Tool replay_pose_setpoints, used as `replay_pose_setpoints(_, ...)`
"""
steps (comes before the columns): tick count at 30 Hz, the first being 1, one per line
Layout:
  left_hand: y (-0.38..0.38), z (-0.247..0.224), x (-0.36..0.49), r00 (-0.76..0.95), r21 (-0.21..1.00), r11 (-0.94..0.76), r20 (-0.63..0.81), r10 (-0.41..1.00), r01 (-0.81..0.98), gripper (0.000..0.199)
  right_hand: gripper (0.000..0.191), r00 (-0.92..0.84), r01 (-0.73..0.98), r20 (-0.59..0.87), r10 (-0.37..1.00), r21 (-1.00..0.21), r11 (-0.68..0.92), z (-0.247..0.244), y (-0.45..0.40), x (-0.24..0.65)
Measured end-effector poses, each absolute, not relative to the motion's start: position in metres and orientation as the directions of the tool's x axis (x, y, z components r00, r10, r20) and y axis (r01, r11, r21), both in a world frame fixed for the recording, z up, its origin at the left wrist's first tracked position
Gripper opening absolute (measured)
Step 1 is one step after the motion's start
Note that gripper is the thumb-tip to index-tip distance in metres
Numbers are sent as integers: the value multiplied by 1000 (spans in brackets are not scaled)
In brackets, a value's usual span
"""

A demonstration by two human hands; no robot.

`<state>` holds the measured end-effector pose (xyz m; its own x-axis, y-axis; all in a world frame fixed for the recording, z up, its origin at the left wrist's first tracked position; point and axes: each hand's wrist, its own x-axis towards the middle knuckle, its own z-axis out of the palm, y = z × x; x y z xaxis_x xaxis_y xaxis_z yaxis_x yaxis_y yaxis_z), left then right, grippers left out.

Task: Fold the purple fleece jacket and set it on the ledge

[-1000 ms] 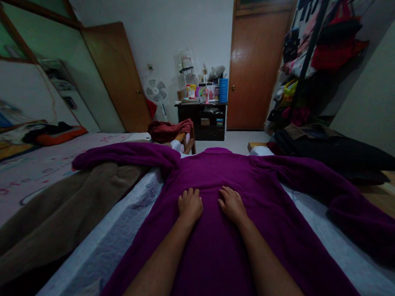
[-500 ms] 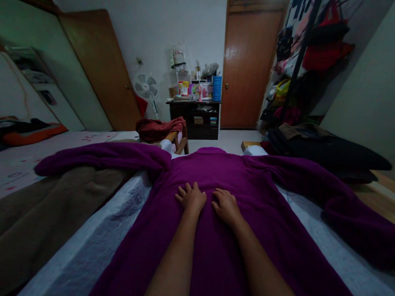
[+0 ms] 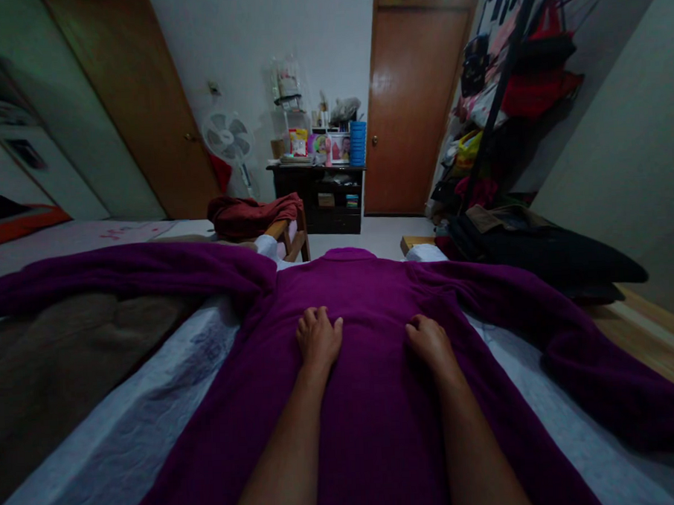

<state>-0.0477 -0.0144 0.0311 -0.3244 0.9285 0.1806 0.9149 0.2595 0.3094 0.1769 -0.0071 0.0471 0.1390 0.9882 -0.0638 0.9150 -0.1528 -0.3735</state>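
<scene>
A purple long-sleeved top lies spread out, its collar at the far end and its sleeves stretched to both sides. On its left chest area rests my left hand, open, with the thumb apart from the fingers. My right hand touches the right side of the chest, its fingers slightly bent over the cloth and holding nothing I can see. Light bedding shows under the garment on either side.
A brown blanket lies under the left sleeve. Dark folded clothes are stacked at right, near a wooden surface. Beyond the bed stand a reddish cloth on a wooden frame, a fan and a black cabinet.
My right hand has slid to the right across the top, widening the gap between my hands. My left hand has shifted slightly left, its fingers less spread. The view has turned a little right.
</scene>
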Motion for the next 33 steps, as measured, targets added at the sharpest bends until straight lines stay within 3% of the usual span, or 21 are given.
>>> replay_pose_setpoints(3, -9, 36, -50, -203, 375, 140, 134, 970, 916, 24, 44, 195, 932, -4, 981, -311, -186, 47, -7, 175)
replay_pose_setpoints(6, -7, 35, -52, -87, 398, 52, 70, 994, 916, 21, 44, 145, 933, 68, 987, -341, -113, 44, -10, 158)
replay_pose_setpoints(10, -12, 32, -51, -64, 312, 45, 51, 997, 949, 23, 42, -125, 889, 144, 982, -422, 175, 35, -18, 124)
replay_pose_setpoints(13, -15, 30, -50, -86, 258, 71, 50, 995, 964, 38, 44, -289, 848, 99, 952, -436, 302, 28, -24, 110)
replay_pose_setpoints(19, -9, 25, -62, -306, 223, 313, -65, 950, 923, 70, 57, -121, 934, -71, 990, -346, 89, 22, -19, 130)
replay_pose_setpoints(24, -5, 26, -73, -425, 212, 439, -109, 899, 873, 76, 64, 93, 943, -71, 993, -314, -111, 21, -11, 155)
replay_pose_setpoints(27, -8, 30, -66, -369, 205, 376, -75, 926, 904, 71, 64, 81, 910, -25, 996, -407, -84, 19, -10, 152)
replay_pose_setpoints(31, -12, 31, -46, -97, 255, 116, -84, 992, 960, 60, 63, -232, 714, 69, 970, -665, 218, 11, -12, 128)
replay_pose_setpoints(33, -13, 28, -39, 26, 280, 6, -112, 993, 960, 55, 65, -363, 588, 131, 923, -735, 336, 6, -13, 117)
